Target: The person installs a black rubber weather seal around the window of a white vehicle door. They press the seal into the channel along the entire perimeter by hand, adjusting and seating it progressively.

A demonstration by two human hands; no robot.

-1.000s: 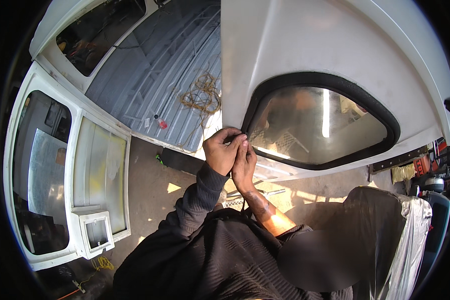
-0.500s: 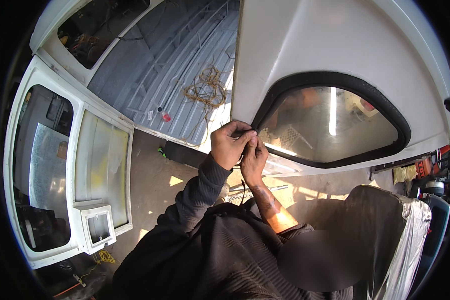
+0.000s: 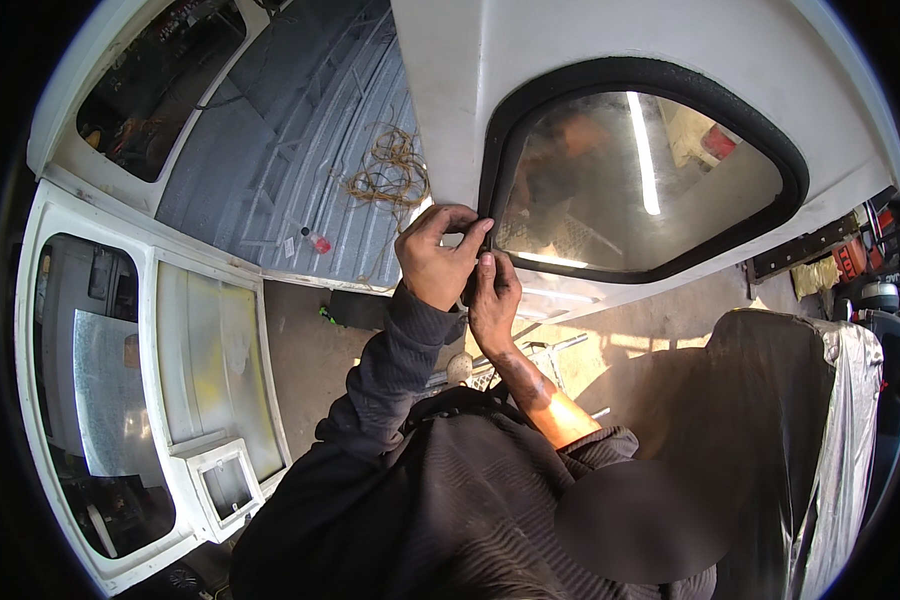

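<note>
A window (image 3: 580, 180) in a white door panel (image 3: 440, 90) is framed by a thick black rubber seal (image 3: 620, 74). My left hand (image 3: 438, 256) is at the seal's lower left corner, thumb and forefinger pinched together on its edge. Just below and to the right, my right hand (image 3: 496, 308) has its fingers closed, with thumb and fingertip against the same corner. What lies between the right fingertips is hidden. A bit of something dark shows between the two hands, too small to make out.
Left of the panel is a grey ribbed cargo floor (image 3: 290, 180) with tangled brown cord (image 3: 390, 165) and a small bottle with a red part (image 3: 316, 241). Another white door (image 3: 155, 380) hangs open at left. A covered bulky object (image 3: 760, 400) stands at right.
My view has shifted, so the window sits higher and further left. My hands, earlier touching at the fingertips, are now slightly apart, the right one lower along the seal's corner.
</note>
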